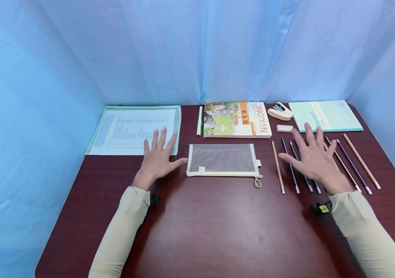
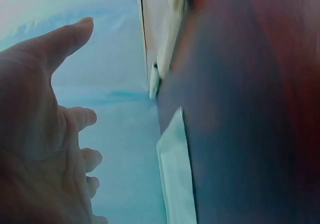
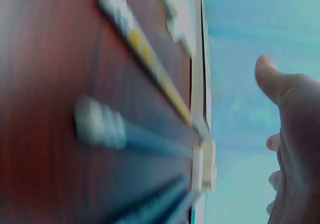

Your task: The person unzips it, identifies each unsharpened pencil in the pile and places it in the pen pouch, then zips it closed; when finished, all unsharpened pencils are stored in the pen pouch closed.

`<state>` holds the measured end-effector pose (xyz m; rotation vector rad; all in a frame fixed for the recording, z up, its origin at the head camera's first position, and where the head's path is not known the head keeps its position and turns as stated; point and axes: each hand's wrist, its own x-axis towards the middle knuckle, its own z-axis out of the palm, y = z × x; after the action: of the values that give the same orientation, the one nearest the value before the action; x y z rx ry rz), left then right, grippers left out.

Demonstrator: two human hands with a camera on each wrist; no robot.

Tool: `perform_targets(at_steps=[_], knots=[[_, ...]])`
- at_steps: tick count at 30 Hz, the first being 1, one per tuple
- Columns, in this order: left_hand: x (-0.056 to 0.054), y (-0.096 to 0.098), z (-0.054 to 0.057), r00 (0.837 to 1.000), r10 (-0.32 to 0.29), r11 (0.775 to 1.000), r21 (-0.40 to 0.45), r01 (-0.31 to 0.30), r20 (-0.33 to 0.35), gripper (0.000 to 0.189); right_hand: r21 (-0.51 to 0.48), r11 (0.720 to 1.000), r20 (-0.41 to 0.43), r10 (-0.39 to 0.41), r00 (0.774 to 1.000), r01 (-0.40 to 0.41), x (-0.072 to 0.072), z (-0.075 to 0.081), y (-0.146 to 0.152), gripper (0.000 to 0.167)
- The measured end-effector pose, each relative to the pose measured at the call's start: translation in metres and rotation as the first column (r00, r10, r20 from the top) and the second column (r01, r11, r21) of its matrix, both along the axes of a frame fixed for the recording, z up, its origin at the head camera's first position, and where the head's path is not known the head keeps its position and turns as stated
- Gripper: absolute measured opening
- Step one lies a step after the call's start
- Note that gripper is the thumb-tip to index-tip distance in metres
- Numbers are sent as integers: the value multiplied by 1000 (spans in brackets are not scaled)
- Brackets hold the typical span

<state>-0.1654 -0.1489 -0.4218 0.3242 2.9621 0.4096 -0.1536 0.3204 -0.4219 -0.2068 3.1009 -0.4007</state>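
My left hand [image 1: 157, 161] has its fingers spread, above the table between a clear document pouch [image 1: 114, 133] with a printed sheet inside and a mesh pencil case [image 1: 223, 159]. The case lies flat, its zip edge towards me. My right hand [image 1: 313, 162], fingers also spread, is above several pencils [image 1: 278, 168] laid side by side and hides parts of some. In the right wrist view, a yellow-patterned pencil [image 3: 145, 51] and a dark pencil [image 3: 135, 134] lie below the hand. Neither hand holds anything.
Along the back lie a pale green pen [image 1: 199, 121], a colourful book [image 1: 237, 119], a cream stapler [image 1: 281, 112], a white eraser [image 1: 284, 128] and a light green notebook [image 1: 329, 116]. Blue curtains [image 1: 169, 50] enclose the dark red table [image 1: 211, 227] at the back and sides.
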Motion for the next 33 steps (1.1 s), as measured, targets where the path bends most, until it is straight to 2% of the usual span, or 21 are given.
perform_targets(at_steps=[7,14,20,26,28,33], knots=[[8,24,-7,997,-73,997,13,73,32,93,-2,998,28,63,998,-63,8,-13,-46,92],[16,40,-13,988,-137,990,21,136,67,90,1,991,64,130,989,-130,20,-22,-75,86],[19,44,-17,977,-167,986,43,163,135,90,5,990,117,142,983,-143,29,-25,-92,87],[20,46,-21,954,-189,981,92,172,233,82,23,988,153,147,977,-152,35,-29,-104,85],[19,48,-21,951,-192,980,92,175,243,75,25,987,151,152,977,-158,36,-30,-106,83],[18,50,-24,959,-191,982,46,185,211,63,-28,986,166,170,971,-167,35,-28,-105,79]])
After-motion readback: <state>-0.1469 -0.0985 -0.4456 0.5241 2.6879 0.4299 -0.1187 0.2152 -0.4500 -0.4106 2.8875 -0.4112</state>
